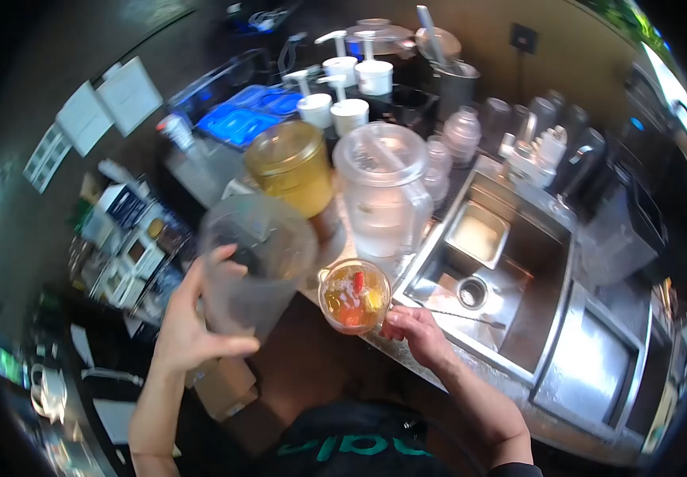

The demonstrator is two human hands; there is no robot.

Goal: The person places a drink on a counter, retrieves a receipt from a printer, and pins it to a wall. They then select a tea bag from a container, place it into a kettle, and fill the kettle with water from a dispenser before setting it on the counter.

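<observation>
My left hand (178,330) is wrapped round a large clear plastic container (254,266), tilted and held up in front of the counter. No contents show in it. At the counter's edge, a round glass cup (353,306) holds an amber drink with red and yellow fruit pieces and what looks like ice. My right hand (416,330) is closed at the cup's right side, where the handle is. A long thin bar spoon (466,318) runs out from beside those fingers over the sink.
A lidded clear pitcher (383,195) and a container of yellow liquid (289,171) stand behind the cup. Right of them is a steel sink (542,238) with a metal pan (478,230) in it. White pump tubs (351,115) and blue trays (244,115) sit farther back.
</observation>
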